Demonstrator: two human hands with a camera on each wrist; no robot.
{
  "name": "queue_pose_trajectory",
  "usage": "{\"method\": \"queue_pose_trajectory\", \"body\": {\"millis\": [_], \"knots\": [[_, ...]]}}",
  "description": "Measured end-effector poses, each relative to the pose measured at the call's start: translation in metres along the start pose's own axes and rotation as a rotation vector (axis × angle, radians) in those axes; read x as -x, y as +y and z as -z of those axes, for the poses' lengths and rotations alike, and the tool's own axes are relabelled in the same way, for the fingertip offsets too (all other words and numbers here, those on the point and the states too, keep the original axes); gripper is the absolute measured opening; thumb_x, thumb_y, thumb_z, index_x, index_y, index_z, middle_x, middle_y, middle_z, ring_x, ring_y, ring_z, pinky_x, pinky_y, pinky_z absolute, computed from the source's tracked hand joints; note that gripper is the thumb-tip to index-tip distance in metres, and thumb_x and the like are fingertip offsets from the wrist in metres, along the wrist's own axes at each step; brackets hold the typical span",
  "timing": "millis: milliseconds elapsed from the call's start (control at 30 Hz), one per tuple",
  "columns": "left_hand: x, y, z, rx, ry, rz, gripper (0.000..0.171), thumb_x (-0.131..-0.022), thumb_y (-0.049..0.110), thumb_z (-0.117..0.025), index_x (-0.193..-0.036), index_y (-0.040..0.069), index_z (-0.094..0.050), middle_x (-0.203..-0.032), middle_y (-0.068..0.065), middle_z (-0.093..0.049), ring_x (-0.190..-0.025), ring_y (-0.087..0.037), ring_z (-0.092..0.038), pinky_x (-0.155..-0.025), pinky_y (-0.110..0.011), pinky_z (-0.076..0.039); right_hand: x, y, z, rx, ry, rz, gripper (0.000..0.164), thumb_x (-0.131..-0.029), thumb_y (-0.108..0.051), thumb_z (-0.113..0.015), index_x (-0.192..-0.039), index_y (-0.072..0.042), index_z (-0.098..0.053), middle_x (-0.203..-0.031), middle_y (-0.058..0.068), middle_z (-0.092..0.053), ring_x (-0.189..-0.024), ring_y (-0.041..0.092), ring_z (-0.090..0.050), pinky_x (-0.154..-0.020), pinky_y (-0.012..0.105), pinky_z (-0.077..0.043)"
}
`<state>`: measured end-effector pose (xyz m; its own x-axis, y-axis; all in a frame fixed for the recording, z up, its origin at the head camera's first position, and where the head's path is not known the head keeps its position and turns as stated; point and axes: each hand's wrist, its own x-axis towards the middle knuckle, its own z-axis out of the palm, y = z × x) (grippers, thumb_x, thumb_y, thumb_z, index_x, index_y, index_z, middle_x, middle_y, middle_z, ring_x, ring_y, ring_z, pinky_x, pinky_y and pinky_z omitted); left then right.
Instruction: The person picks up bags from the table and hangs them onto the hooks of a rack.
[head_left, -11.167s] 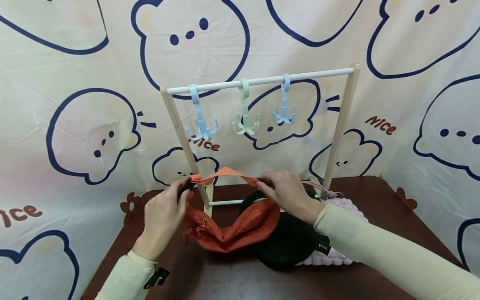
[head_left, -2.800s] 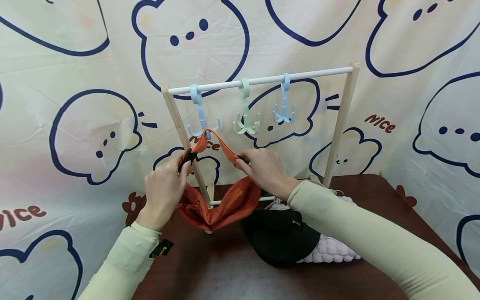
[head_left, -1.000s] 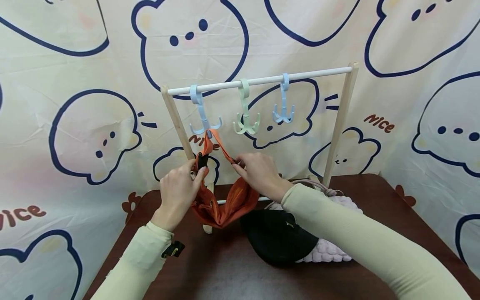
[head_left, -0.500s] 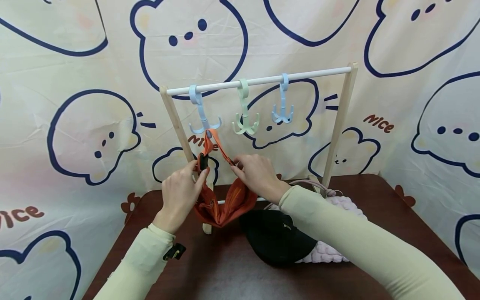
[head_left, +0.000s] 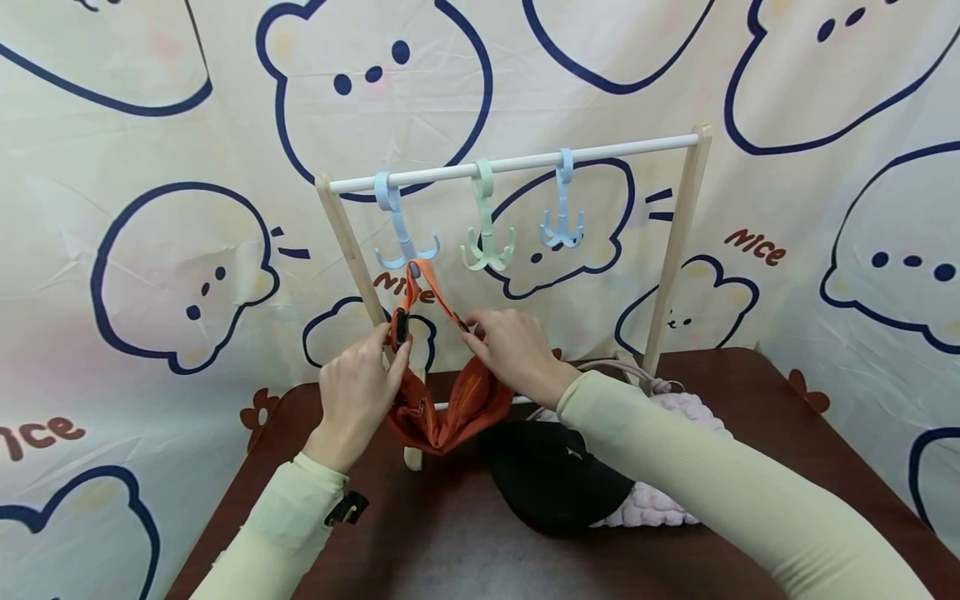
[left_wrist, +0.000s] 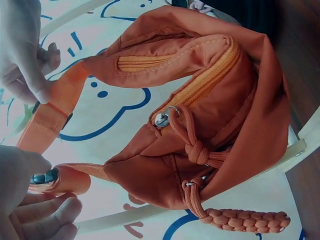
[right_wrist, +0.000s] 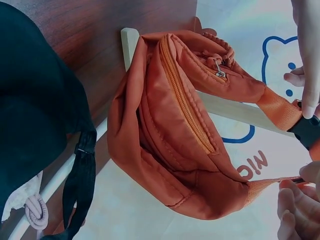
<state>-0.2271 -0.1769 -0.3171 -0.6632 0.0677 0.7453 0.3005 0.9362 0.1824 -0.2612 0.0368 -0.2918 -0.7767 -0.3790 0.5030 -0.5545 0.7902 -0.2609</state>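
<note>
An orange waist bag hangs below the left blue four-prong hook. The top of its strap lies over the hook's front prong. My left hand pinches the strap beside the black buckle. On the other side, my right hand pinches the strap at a small dark slider, largely covered by the fingers. The bag's body sags in a curve between both hands. In the left wrist view, zip pockets and a braided cord pull show on the bag.
A white rail on a wooden frame also bears a green hook and a second blue hook. Right of the bag, a black cap partly covers a fluffy pink bag on the brown table.
The strap has risen from a stretch below the hook up to the front prong. My left hand then shifted right, towards the right hand. Over the last half second both hands barely move.
</note>
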Motion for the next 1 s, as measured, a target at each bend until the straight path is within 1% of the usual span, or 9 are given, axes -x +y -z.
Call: {"method": "queue_pose_trajectory", "body": {"millis": [200,367,467,600,767,900,1000], "knots": [[0.001,-0.003,0.000,-0.010,0.000,0.006,0.035,-0.094,0.029,-0.072,-0.114,0.000,-0.070,-0.065,-0.013,-0.066,-0.044,-0.022,-0.047,-0.040,-0.030,-0.032,0.000,0.001,0.000,-0.028,-0.009,-0.002,0.025,-0.099,-0.028,-0.066,-0.118,-0.013,-0.074,-0.094,0.001,-0.078,-0.071,0.013,-0.069,-0.050,0.023,-0.044],[0.001,-0.004,0.001,-0.013,-0.013,0.015,0.036,-0.094,0.028,-0.072,-0.116,0.000,-0.069,-0.066,-0.013,-0.066,-0.044,-0.021,-0.046,-0.040,-0.029,-0.031,-0.001,0.001,0.002,-0.035,-0.026,0.002,0.026,-0.099,-0.027,-0.066,-0.120,-0.014,-0.073,-0.094,0.000,-0.078,-0.065,0.012,-0.065,-0.048,0.023,-0.042],[0.001,-0.004,0.001,-0.022,-0.015,0.017,0.035,-0.094,0.027,-0.072,-0.116,0.001,-0.069,-0.066,-0.013,-0.066,-0.044,-0.021,-0.045,-0.039,-0.029,-0.030,-0.002,0.002,0.004,-0.031,-0.044,-0.003,0.024,-0.099,-0.027,-0.066,-0.118,-0.014,-0.073,-0.094,-0.001,-0.078,-0.065,0.011,-0.063,-0.049,0.023,-0.042],[0.001,-0.005,0.001,-0.033,-0.022,0.014,0.034,-0.095,0.027,-0.070,-0.117,0.001,-0.069,-0.066,-0.013,-0.066,-0.044,-0.021,-0.044,-0.039,-0.029,-0.029,-0.002,0.003,0.006,-0.009,-0.069,-0.009,0.022,-0.099,-0.027,-0.067,-0.114,-0.014,-0.073,-0.095,-0.002,-0.077,-0.069,0.010,-0.066,-0.052,0.024,-0.045],[0.001,-0.005,0.001,-0.033,-0.026,0.017,0.034,-0.097,0.028,-0.068,-0.118,0.001,-0.068,-0.064,-0.011,-0.063,-0.043,-0.019,-0.041,-0.040,-0.028,-0.028,-0.002,0.005,0.006,0.032,-0.088,0.008,0.021,-0.098,-0.029,-0.068,-0.110,-0.013,-0.073,-0.093,-0.001,-0.077,-0.071,0.012,-0.068,-0.056,0.027,-0.050],[0.001,-0.004,0.002,-0.028,-0.018,0.010,0.033,-0.098,0.029,-0.067,-0.118,0.003,-0.067,-0.065,-0.010,-0.061,-0.043,-0.018,-0.040,-0.039,-0.028,-0.027,0.000,0.008,0.008,0.057,-0.106,0.024,0.031,-0.098,-0.031,-0.067,-0.122,-0.012,-0.071,-0.098,0.001,-0.078,-0.076,0.013,-0.069,-0.061,0.030,-0.053],[0.001,-0.003,0.002,-0.024,-0.009,0.005,0.032,-0.098,0.030,-0.066,-0.117,0.004,-0.067,-0.070,-0.011,-0.066,-0.044,-0.018,-0.041,-0.039,-0.027,-0.027,0.001,0.010,0.010,0.061,-0.119,0.028,0.039,-0.098,-0.033,-0.066,-0.132,-0.013,-0.067,-0.098,0.002,-0.077,-0.073,0.013,-0.067,-0.058,0.028,-0.051]]}}
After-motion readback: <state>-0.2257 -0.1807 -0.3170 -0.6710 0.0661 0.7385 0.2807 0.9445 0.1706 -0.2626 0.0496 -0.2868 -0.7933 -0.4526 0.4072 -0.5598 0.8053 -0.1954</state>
